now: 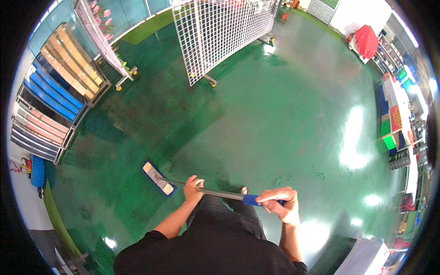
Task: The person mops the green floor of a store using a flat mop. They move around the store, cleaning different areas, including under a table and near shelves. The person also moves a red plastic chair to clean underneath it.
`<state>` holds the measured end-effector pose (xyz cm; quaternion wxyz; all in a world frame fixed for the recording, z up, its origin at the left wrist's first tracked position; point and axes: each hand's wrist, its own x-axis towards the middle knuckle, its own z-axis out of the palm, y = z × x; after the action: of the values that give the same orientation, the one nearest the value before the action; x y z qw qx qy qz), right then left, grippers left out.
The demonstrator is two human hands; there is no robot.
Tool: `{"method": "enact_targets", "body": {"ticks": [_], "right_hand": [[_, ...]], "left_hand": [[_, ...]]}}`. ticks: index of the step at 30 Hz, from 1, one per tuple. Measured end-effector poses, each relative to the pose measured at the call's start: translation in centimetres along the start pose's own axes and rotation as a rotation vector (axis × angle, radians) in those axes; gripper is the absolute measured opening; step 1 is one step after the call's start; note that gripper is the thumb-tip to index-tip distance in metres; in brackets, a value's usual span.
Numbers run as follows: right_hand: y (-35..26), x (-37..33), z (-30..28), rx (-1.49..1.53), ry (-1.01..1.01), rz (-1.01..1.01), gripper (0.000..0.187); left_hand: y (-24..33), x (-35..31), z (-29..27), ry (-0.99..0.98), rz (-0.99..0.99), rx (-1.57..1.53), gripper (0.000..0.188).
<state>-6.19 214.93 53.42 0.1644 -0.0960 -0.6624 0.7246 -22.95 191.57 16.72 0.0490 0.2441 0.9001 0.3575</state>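
I hold a flat mop (222,194) slantwise in front of my body. My right hand (280,205) is closed round the blue grip at the upper end of its metal pole. Farther down the pole, my left hand (193,189) wraps round the shaft. The mop head (159,179), a grey plate with cream ends and a blue pad edge, lies on the green floor (275,137) to the left of my feet. Part of the pole is hidden behind my left hand.
A white wire grid panel (224,36) on wheels stands ahead. To its left are a wheeled flower panel (103,41) and racks of blue (55,94) and tan long boxes (73,59). Along the right run loaded shelves (396,119) and a red-covered object (365,42). A white box (364,259) sits near right.
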Motion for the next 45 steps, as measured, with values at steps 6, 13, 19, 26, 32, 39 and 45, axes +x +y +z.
{"method": "enact_targets", "body": {"ticks": [6, 13, 19, 26, 32, 39, 45], "right_hand": [[-4.6, 10.3, -17.6, -0.061, 0.076, -0.163, 0.012], [-8.5, 27.9, -37.0, -0.186, -0.008, -0.447, 0.017], [-11.4, 47.5, -49.9, -0.386, -0.084, -0.468, 0.019], [-6.9, 64.3, -60.6, -0.543, -0.190, -0.393, 0.021], [1.9, 74.9, -68.7, -0.559, -0.012, -0.311, 0.030], [5.3, 83.2, -80.4, -0.358, 0.250, -0.363, 0.010], [-2.5, 86.5, -83.5, -0.113, 0.320, -0.440, 0.024]], "left_hand": [[20.7, 16.2, 9.7, 0.033, 0.039, -0.114, 0.013], [38.3, 38.3, 25.3, 0.133, 0.046, -0.253, 0.019], [50.5, 61.3, 38.5, 0.219, 0.136, -0.503, 0.024], [54.0, 82.8, 50.7, 0.006, 0.245, -0.555, 0.018], [53.8, 99.8, 57.5, -0.290, 0.196, -0.218, 0.012], [56.8, 110.5, 62.6, -0.116, 0.163, -0.285, 0.009], [60.9, 108.3, 61.0, 0.150, 0.337, -0.350, 0.034]]}}
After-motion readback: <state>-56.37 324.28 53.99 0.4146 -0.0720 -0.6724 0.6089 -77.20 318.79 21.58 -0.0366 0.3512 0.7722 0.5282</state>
